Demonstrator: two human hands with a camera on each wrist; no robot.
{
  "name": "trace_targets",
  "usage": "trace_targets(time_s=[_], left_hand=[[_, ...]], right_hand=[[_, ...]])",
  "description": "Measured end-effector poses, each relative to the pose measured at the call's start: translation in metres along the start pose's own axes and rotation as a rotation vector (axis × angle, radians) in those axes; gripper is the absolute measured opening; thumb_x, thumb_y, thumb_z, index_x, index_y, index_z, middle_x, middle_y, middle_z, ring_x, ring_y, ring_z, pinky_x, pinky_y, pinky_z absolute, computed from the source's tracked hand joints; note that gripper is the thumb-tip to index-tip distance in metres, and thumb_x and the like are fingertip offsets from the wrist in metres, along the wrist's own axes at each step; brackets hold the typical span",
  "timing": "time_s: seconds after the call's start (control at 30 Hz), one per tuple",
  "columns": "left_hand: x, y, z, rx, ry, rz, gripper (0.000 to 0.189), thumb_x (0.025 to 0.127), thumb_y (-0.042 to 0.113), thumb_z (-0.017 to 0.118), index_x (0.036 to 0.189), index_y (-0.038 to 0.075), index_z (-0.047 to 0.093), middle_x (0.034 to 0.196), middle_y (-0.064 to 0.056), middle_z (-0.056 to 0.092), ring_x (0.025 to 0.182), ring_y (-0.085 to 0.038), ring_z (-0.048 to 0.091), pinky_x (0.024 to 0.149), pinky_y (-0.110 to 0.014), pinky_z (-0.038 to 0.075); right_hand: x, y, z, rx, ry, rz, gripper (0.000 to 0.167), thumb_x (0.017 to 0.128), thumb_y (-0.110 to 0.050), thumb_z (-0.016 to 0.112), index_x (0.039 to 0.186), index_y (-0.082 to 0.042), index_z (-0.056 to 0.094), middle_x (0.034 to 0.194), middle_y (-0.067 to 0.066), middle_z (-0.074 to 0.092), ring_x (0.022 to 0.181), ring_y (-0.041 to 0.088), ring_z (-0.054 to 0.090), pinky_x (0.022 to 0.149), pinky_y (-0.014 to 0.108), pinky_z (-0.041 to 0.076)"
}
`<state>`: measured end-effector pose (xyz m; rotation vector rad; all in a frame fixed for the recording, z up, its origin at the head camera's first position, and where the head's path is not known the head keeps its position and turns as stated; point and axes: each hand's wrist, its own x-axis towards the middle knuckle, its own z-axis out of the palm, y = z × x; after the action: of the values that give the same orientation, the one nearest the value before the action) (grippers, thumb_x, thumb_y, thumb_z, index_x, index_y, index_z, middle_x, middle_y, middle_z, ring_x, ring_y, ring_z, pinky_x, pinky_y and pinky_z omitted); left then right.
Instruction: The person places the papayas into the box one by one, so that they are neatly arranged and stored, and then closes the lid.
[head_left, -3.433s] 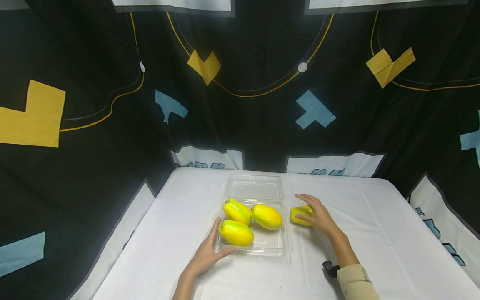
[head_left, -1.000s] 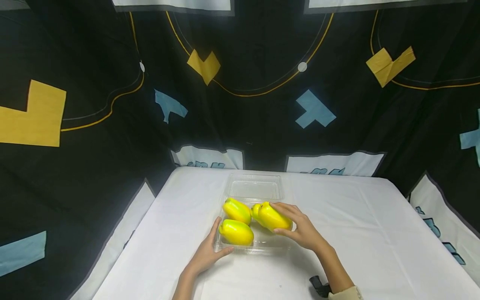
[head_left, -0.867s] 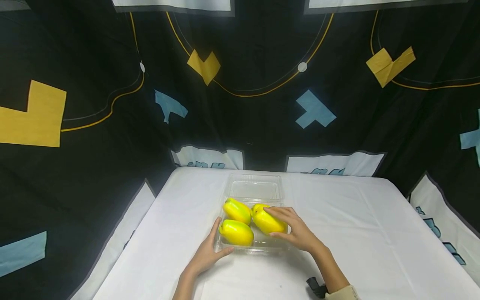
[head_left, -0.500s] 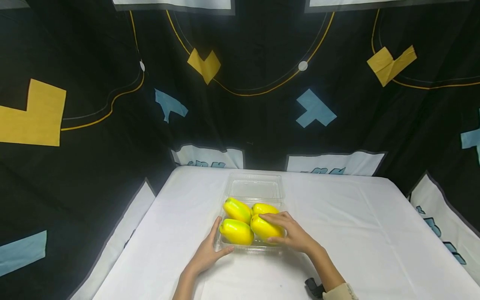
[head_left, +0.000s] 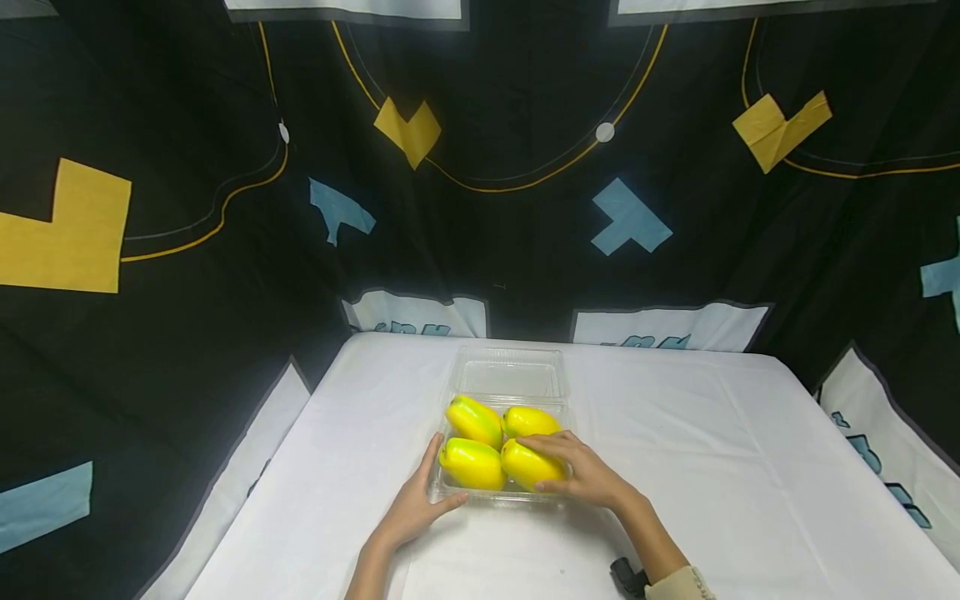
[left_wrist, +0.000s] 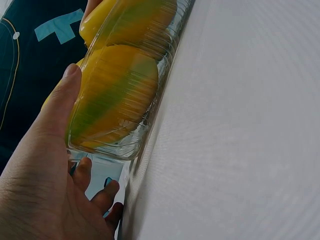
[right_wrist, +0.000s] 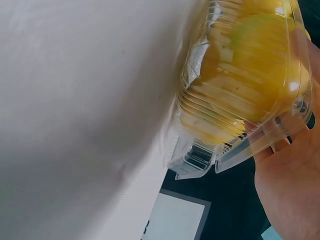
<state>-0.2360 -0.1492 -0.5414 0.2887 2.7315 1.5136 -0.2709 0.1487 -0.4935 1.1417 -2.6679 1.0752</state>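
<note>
- Head view: clear plastic box (head_left: 517, 497) sat on the bench (head_left: 690, 433), its lid (head_left: 512, 373) folded back flat on the far side.
- Four yellow fruits in the box, two by two: far-left fruit (head_left: 474, 421), far-right fruit (head_left: 530, 421), near-left fruit (head_left: 471, 464), near-right fruit (head_left: 525, 465).
- Right hand (head_left: 588, 477) grasped the near-right fruit, fingers over the top, thumb on the near side.
- Near-right fruit was inside the box, next to the near-left one; whether it touched the box floor, could not tell.
- Left hand (head_left: 411, 502) was spread, not clenched, at the box's near-left corner; nothing gripped.
- Left wrist view: left thumb was up at the rim, other fingers lower beyond the box end.
- Right wrist view: fruit showed through the ribbed wall, right hand partly behind it.
- Black curtain (head_left: 495, 250) with yellow and blue patches hung behind.
- Beige sleeve (head_left: 678, 585) on the right arm, dark device (head_left: 627, 575) beside it.
</note>
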Motion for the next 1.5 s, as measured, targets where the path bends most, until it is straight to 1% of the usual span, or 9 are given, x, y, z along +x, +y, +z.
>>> trace_targets(time_s=[0.33, 0.57, 0.8, 1.03, 1.1, 1.17, 1.3, 1.43, 1.5], left_hand=[[-0.001, 0.000, -0.001, -0.001, -0.005, 0.005, 0.100, 0.076, 0.048, 0.071, 0.149, 0.033, 0.005, 0.153, -0.001, 0.014, 0.137, -0.035, 0.016, 0.103, -0.065, 0.015], [0.000, 0.003, -0.001, -0.010, -0.005, 0.008, 0.100, 0.076, 0.047, 0.071, 0.149, 0.029, 0.006, 0.153, 0.000, 0.014, 0.137, -0.034, 0.016, 0.103, -0.064, 0.015], [0.001, 0.002, -0.001, 0.011, -0.001, 0.002, 0.100, 0.076, 0.048, 0.071, 0.148, 0.036, 0.003, 0.153, -0.001, 0.013, 0.137, -0.034, 0.016, 0.104, -0.063, 0.016], [-0.001, 0.007, -0.007, 0.007, -0.008, 0.004, 0.102, 0.075, 0.050, 0.070, 0.150, 0.025, 0.004, 0.154, -0.008, 0.008, 0.138, -0.034, 0.012, 0.105, -0.061, 0.015], [0.000, 0.010, -0.011, 0.008, -0.001, 0.007, 0.101, 0.077, 0.050, 0.069, 0.150, 0.024, 0.005, 0.154, -0.009, 0.006, 0.138, -0.034, 0.012, 0.106, -0.060, 0.014], [0.002, 0.014, -0.018, 0.011, 0.019, 0.016, 0.096, 0.079, 0.049, 0.067, 0.150, 0.022, 0.008, 0.154, -0.009, 0.006, 0.137, -0.034, 0.016, 0.105, -0.060, 0.016], [0.012, 0.023, -0.039, 0.034, 0.082, 0.039, 0.080, 0.085, 0.048, 0.060, 0.148, 0.017, 0.021, 0.153, -0.012, 0.012, 0.132, -0.037, 0.028, 0.103, -0.061, 0.022], [0.036, 0.034, -0.064, 0.068, 0.145, 0.092, 0.067, 0.090, 0.048, 0.054, 0.144, 0.014, 0.033, 0.151, -0.013, 0.022, 0.130, -0.036, 0.033, 0.103, -0.054, 0.029], [0.052, 0.041, -0.075, 0.085, 0.159, 0.128, 0.062, 0.091, 0.046, 0.052, 0.142, 0.014, 0.036, 0.149, -0.012, 0.027, 0.129, -0.034, 0.035, 0.103, -0.050, 0.031]], right_hand=[[0.000, 0.002, 0.001, 0.003, -0.002, 0.023, 0.066, 0.075, -0.031, 0.076, 0.135, -0.030, 0.048, 0.134, -0.015, 0.048, 0.117, 0.014, 0.044, 0.098, 0.048, 0.037], [-0.001, 0.004, 0.000, 0.003, -0.003, 0.027, 0.065, 0.077, -0.033, 0.075, 0.135, -0.029, 0.048, 0.135, -0.014, 0.047, 0.118, 0.014, 0.043, 0.098, 0.048, 0.037], [-0.001, 0.004, -0.002, 0.022, -0.013, 0.024, 0.068, 0.076, -0.032, 0.076, 0.136, -0.028, 0.046, 0.136, -0.012, 0.046, 0.121, 0.016, 0.042, 0.102, 0.049, 0.033], [0.000, 0.002, -0.007, 0.044, 0.005, 0.047, 0.071, 0.074, -0.040, 0.075, 0.137, -0.023, 0.047, 0.137, -0.011, 0.046, 0.120, 0.017, 0.042, 0.100, 0.051, 0.035], [0.001, 0.002, -0.011, 0.056, 0.030, 0.054, 0.068, 0.075, -0.042, 0.074, 0.135, -0.022, 0.050, 0.135, -0.010, 0.048, 0.119, 0.018, 0.043, 0.099, 0.052, 0.036], [0.003, 0.002, -0.017, 0.057, 0.070, 0.052, 0.063, 0.077, -0.043, 0.072, 0.132, -0.021, 0.053, 0.132, -0.009, 0.050, 0.118, 0.018, 0.044, 0.097, 0.053, 0.037], [0.010, 0.006, -0.032, 0.029, 0.176, 0.035, 0.049, 0.081, -0.032, 0.072, 0.126, -0.019, 0.058, 0.126, -0.008, 0.055, 0.116, 0.017, 0.047, 0.097, 0.053, 0.037], [0.022, 0.012, -0.052, 0.030, 0.303, 0.049, 0.040, 0.083, -0.021, 0.070, 0.122, -0.021, 0.061, 0.122, -0.008, 0.058, 0.114, 0.017, 0.048, 0.093, 0.049, 0.042], [0.029, 0.015, -0.061, 0.044, 0.369, 0.060, 0.036, 0.085, -0.022, 0.068, 0.121, -0.021, 0.061, 0.121, -0.005, 0.059, 0.114, 0.018, 0.048, 0.089, 0.047, 0.046]])
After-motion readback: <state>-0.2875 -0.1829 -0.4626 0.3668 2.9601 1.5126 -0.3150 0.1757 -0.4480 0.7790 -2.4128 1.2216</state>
